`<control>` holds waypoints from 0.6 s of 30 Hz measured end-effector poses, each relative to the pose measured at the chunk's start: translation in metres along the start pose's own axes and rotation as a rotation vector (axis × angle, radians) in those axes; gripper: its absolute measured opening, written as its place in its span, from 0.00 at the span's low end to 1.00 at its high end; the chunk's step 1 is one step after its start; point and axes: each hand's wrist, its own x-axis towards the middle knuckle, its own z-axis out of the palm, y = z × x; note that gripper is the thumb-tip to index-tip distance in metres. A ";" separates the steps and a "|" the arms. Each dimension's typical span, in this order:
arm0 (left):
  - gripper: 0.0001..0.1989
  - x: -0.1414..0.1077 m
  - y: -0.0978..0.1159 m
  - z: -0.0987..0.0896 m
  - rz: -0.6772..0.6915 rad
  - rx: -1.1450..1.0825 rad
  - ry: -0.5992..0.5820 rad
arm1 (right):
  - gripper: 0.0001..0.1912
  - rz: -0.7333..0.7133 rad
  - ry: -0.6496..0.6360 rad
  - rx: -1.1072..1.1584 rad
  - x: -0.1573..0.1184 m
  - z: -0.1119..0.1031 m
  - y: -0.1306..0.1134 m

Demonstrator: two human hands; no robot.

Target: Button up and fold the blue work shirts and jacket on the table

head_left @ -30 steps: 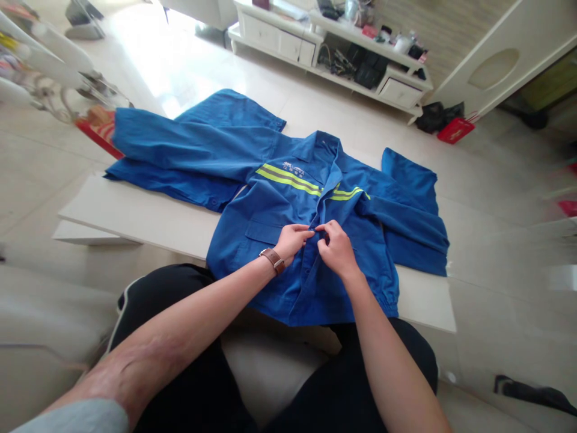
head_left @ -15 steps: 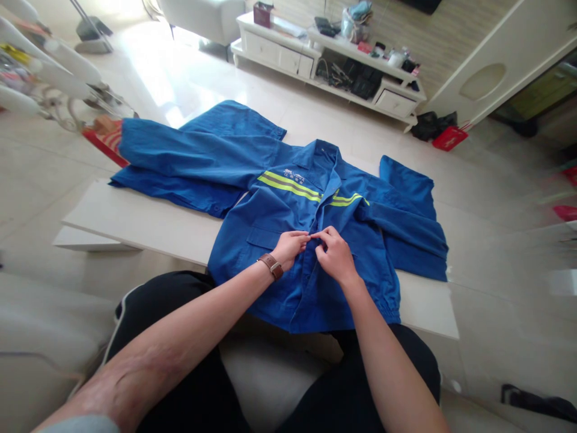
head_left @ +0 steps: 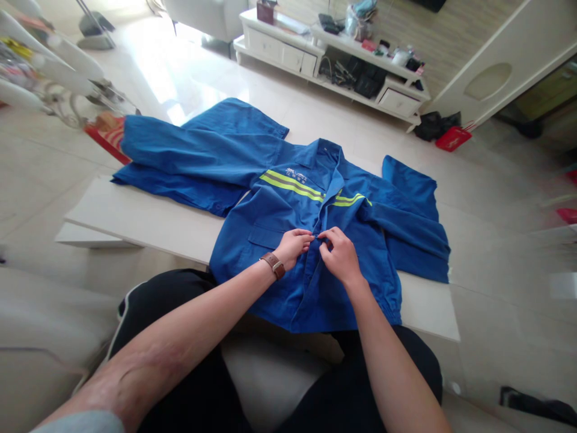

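Note:
A blue work jacket [head_left: 279, 210] lies front up with its collar away from me and sleeves spread to both sides. A yellow and grey reflective stripe [head_left: 293, 184] crosses its chest, under white lettering. My left hand [head_left: 293, 248], with a brown watch strap at the wrist, pinches the jacket's front edge at mid-height. Just right of it, my right hand [head_left: 339, 252] bends its thumb and forefinger onto the same front placket. The fingertips of both hands almost meet. Any button between them is too small to make out.
Beneath the jacket is a white low table [head_left: 148, 216]. More blue cloth [head_left: 238, 117] lies behind the left sleeve. A white TV cabinet [head_left: 279, 57] holding many items stands across the tiled floor, with a red bag [head_left: 453, 138] at its right end.
The fingertips have parted slightly, my right hand shifting a little to the right. The jacket stays in place, and the camera view has moved slightly.

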 end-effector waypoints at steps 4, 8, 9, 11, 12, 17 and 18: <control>0.09 -0.001 0.001 -0.001 -0.003 0.011 -0.004 | 0.15 -0.005 -0.009 0.015 0.000 0.001 0.002; 0.08 0.000 0.000 -0.001 0.001 0.023 -0.010 | 0.17 -0.020 -0.030 0.003 0.001 0.001 0.001; 0.08 0.000 0.000 -0.001 0.001 0.025 -0.010 | 0.17 -0.023 -0.033 -0.002 0.001 0.001 0.001; 0.09 0.000 -0.001 0.000 0.001 0.026 -0.016 | 0.17 -0.024 -0.032 -0.010 0.001 0.000 0.000; 0.09 0.000 -0.001 0.000 0.000 0.027 -0.019 | 0.17 -0.023 -0.031 -0.014 0.001 0.000 0.000; 0.10 0.000 -0.001 0.000 -0.002 0.033 -0.020 | 0.14 -0.015 -0.021 -0.035 0.000 0.000 0.000; 0.10 0.000 -0.001 0.000 -0.002 0.032 -0.020 | 0.14 -0.014 -0.020 -0.036 0.000 0.000 0.000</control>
